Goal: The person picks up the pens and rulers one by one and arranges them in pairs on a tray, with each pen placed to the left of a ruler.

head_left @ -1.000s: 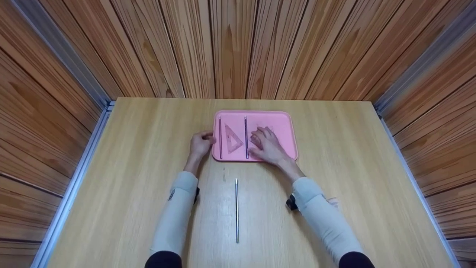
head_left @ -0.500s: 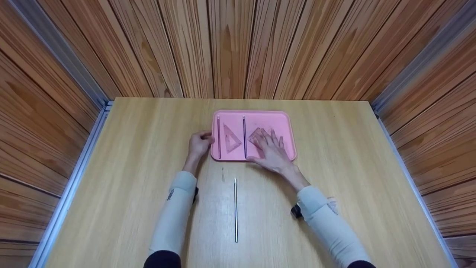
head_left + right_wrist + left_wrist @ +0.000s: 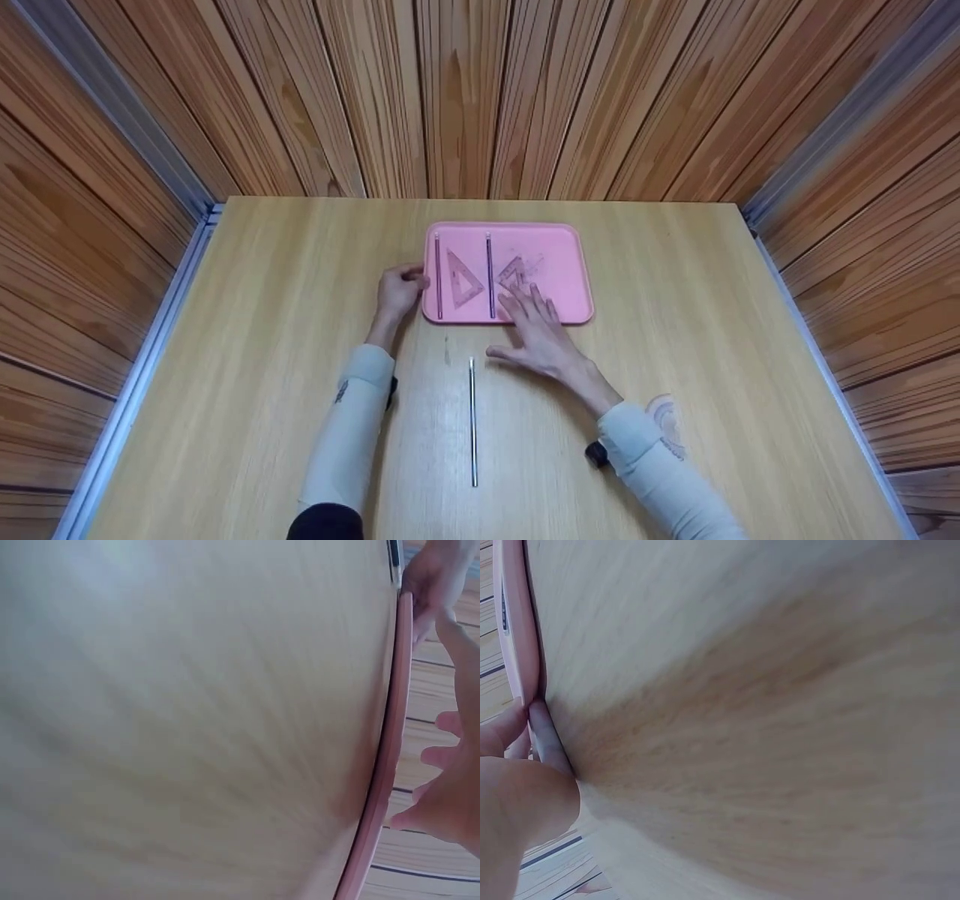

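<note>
My left hand (image 3: 399,291) pinches the left rim of a pink tray (image 3: 571,300) between thumb and fingers; the left wrist view shows the tray's edge (image 3: 519,622) at the fingertips. Spread fingers mark my right hand (image 3: 544,337), which hovers over the tray's front edge with nothing held. Inside the tray, from left to right, lie a thin reddish pencil (image 3: 439,277), a clear triangular set square (image 3: 465,279), a dark pencil (image 3: 490,277) and a second clear set square (image 3: 513,271). My right fingertips are close to that second set square; contact cannot be told.
A slim silver rod (image 3: 473,424) lies lengthwise on the wooden table (image 3: 262,360), in front of the tray. A clear protractor (image 3: 665,424) lies beside my right sleeve, partly covered by it. Wood-plank walls (image 3: 465,97) enclose the table.
My right hand has drawn back from over the tray towards me, its fingers spreading and uncovering the second set square. More of the protractor shows. My left hand stays at the rim.
</note>
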The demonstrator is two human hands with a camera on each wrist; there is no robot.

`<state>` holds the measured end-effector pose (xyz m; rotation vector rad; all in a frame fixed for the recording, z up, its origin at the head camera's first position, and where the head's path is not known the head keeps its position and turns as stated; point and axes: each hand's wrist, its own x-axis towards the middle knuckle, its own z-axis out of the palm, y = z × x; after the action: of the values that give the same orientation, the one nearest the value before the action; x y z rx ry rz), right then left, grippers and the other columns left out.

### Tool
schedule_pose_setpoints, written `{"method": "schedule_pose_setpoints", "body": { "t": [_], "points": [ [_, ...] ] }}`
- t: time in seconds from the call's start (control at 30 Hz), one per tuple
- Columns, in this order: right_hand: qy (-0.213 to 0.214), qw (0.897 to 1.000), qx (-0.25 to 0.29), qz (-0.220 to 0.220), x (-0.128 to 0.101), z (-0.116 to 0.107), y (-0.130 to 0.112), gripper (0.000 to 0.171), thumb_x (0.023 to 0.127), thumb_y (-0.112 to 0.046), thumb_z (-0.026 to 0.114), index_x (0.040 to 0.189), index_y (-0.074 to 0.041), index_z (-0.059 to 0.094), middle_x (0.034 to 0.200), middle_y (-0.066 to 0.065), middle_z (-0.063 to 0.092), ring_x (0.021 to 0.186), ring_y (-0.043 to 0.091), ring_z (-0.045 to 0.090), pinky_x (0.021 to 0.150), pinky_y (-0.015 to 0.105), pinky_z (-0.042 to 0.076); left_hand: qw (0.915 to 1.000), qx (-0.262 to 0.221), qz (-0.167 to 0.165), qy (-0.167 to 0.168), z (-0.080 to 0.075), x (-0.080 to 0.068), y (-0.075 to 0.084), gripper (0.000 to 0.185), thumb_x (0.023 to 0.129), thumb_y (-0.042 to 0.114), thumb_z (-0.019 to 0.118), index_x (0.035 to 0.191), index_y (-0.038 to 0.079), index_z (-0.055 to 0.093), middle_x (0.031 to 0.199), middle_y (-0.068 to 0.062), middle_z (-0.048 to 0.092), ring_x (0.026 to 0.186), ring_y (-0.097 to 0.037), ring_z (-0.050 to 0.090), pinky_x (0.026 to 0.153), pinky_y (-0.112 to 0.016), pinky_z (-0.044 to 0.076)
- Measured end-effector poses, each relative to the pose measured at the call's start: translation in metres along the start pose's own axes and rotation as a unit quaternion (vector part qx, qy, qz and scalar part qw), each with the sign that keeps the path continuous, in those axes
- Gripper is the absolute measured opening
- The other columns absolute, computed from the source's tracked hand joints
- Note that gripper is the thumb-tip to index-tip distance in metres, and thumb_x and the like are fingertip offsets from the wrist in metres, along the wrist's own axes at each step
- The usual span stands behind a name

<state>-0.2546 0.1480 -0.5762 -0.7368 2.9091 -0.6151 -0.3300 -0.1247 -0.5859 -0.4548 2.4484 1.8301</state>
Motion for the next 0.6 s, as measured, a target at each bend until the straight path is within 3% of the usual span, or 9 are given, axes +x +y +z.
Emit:
{"method": "schedule_pose_setpoints", "body": {
  "t": [0.43, 0.6],
  "points": [
    [-0.062, 0.997, -0.013, -0.044, -0.030, 0.008, -0.029, 0.096, 0.084, -0.070, 0.060, 0.157, -0.017, 0.027, 0.165, 0.013, 0.018, 0.152, 0.042, 0.009, 0.120, 0.061, 0.010, 0.9997, -0.017, -0.011, -0.012, -0.001, -0.004, -0.001, 0.032, 0.094, 0.006, 0.062, 0.126, 0.005, 0.067, 0.109, -0.012, 0.067, 0.100, -0.021, 0.060, 0.084, -0.030, 0.050],
    [-0.050, 0.996, -0.032, -0.065, -0.037, 0.010, -0.039, 0.092, 0.085, -0.069, 0.060, 0.155, -0.016, 0.032, 0.162, 0.014, 0.027, 0.151, 0.042, 0.015, 0.119, 0.061, 0.014, 0.9999, -0.011, 0.001, -0.007, -0.002, -0.002, 0.000, 0.032, 0.093, 0.005, 0.062, 0.125, 0.004, 0.067, 0.107, -0.013, 0.068, 0.097, -0.020, 0.060, 0.080, -0.026, 0.049]
  ]
}}
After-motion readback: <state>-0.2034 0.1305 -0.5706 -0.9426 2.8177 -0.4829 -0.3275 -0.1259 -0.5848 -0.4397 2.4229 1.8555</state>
